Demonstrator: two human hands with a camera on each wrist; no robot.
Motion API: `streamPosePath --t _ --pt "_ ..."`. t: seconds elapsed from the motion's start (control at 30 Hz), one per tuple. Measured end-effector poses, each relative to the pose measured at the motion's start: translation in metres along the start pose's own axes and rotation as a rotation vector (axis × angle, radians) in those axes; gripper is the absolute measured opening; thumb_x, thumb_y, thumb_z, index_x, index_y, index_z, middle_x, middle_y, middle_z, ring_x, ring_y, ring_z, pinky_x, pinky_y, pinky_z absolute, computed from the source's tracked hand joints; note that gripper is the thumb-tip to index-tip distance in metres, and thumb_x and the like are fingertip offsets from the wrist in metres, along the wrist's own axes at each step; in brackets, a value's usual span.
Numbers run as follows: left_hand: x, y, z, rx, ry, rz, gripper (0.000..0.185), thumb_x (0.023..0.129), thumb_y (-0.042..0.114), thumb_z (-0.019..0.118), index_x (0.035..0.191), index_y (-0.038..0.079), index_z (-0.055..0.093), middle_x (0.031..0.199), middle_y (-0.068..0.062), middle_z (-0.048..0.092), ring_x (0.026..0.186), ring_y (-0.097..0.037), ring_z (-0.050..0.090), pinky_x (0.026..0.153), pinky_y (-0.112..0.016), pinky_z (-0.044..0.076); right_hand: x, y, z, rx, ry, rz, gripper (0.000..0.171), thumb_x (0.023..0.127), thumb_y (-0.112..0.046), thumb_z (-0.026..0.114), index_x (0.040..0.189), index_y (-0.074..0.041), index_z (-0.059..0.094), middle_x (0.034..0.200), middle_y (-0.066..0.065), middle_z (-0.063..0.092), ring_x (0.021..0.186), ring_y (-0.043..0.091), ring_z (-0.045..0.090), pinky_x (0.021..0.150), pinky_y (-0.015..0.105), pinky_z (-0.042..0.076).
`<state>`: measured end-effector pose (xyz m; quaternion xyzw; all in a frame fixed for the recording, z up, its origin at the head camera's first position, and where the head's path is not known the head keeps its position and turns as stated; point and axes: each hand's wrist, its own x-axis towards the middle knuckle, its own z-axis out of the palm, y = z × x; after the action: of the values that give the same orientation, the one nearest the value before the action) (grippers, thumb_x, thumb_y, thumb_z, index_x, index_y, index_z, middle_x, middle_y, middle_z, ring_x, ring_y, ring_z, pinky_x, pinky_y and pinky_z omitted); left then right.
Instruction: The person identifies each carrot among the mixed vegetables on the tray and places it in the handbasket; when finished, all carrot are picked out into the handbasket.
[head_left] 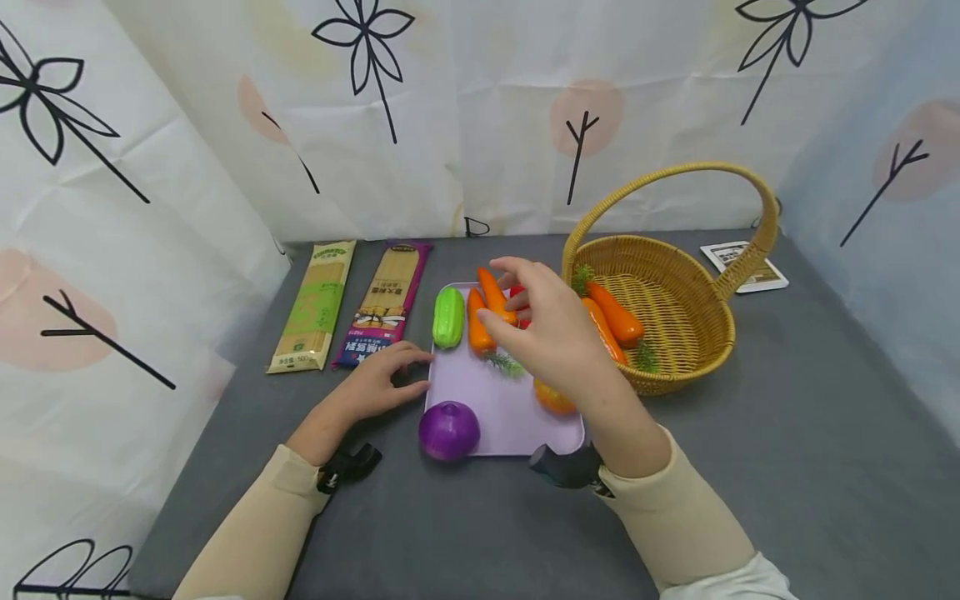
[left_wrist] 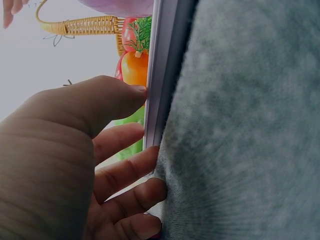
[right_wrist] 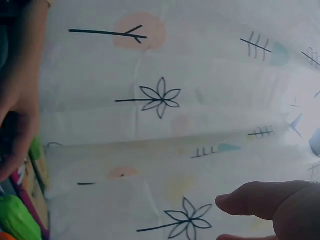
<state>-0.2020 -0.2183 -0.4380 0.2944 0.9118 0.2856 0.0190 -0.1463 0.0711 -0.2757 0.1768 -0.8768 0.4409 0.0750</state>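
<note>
Left hand (head_left: pixel 382 379): fingers relaxed, tips resting against the tray's (head_left: pixel 495 421) 9 o'clock rim.
Tray: cucumber (head_left: pixel 448 317) and two carrots (head_left: pixel 480 329) at 12 o'clock, onion (head_left: pixel 448 430) at 7, an orange fruit (head_left: pixel 553 398) at 3.
Right hand (head_left: pixel 551 329): fingers apart and empty, hovering over the carrots.
Basket (head_left: pixel 675 350): already holds two carrots (head_left: pixel 615 312).
Progress: roughly part way, I judge; five pieces remain on the tray.
</note>
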Motion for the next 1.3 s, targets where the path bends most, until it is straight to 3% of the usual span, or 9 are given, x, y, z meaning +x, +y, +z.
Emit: streamPosePath --t 0.27,0.5,0.67,0.83,1.03,1.3 --pt "-0.003 0.002 -0.001 -0.009 0.004 -0.013 0.041 0.085 0.036 0.069 0.122 0.019 0.062 0.109 0.007 0.057 0.088 -0.010 0.050 0.077 -0.031 0.048 0.023 0.023 0.052 -0.075 -0.025 0.110 0.052 0.085 -0.037 0.066 0.131 -0.019 0.050 0.108 -0.005 0.054 0.093 0.012 0.056 0.077 0.030 0.048" --pt "-0.003 0.001 -0.002 -0.019 0.005 -0.033 0.040 0.086 0.037 0.068 0.122 0.021 0.062 0.109 0.008 0.058 0.090 -0.011 0.050 0.078 -0.032 0.047 0.037 0.048 0.087 -0.249 -0.052 0.186 0.050 0.084 -0.038 0.066 0.123 -0.010 0.055 0.111 0.005 0.056 0.089 0.019 0.054 0.074 0.036 0.049" --pt "-0.003 0.001 -0.002 -0.030 -0.006 -0.047 0.042 0.086 0.039 0.066 0.123 0.021 0.060 0.111 0.008 0.057 0.091 -0.012 0.050 0.079 -0.034 0.047 0.037 0.066 0.107 -0.409 -0.064 0.158 0.047 0.084 -0.034 0.067 0.117 -0.003 0.056 0.121 0.014 0.051 0.091 0.027 0.057 0.075 0.038 0.051" --pt "-0.002 0.000 0.000 -0.019 0.001 -0.034 0.042 0.086 0.039 0.066 0.124 0.021 0.060 0.110 0.008 0.057 0.090 -0.011 0.050 0.080 -0.033 0.047 0.037 0.076 0.118 -0.491 -0.035 0.154 0.040 0.085 -0.030 0.067 0.109 0.001 0.057 0.107 0.017 0.054 0.078 0.027 0.057 0.069 0.037 0.052" --pt "0.000 -0.002 0.001 -0.005 0.005 -0.024 0.041 0.086 0.038 0.068 0.123 0.022 0.061 0.109 0.009 0.057 0.089 -0.009 0.050 0.079 -0.030 0.048 0.034 0.081 0.123 -0.539 -0.099 0.217 0.038 0.087 -0.033 0.065 0.101 0.003 0.059 0.087 0.015 0.058 0.072 0.027 0.060 0.064 0.037 0.052" --pt "0.000 -0.002 0.001 -0.012 -0.003 -0.025 0.041 0.086 0.041 0.066 0.123 0.022 0.061 0.109 0.007 0.057 0.090 -0.011 0.050 0.079 -0.032 0.047 0.037 0.079 0.120 -0.598 -0.144 0.196 0.030 0.087 -0.028 0.067 0.092 0.001 0.067 0.081 0.013 0.065 0.071 0.026 0.064 0.063 0.035 0.053"
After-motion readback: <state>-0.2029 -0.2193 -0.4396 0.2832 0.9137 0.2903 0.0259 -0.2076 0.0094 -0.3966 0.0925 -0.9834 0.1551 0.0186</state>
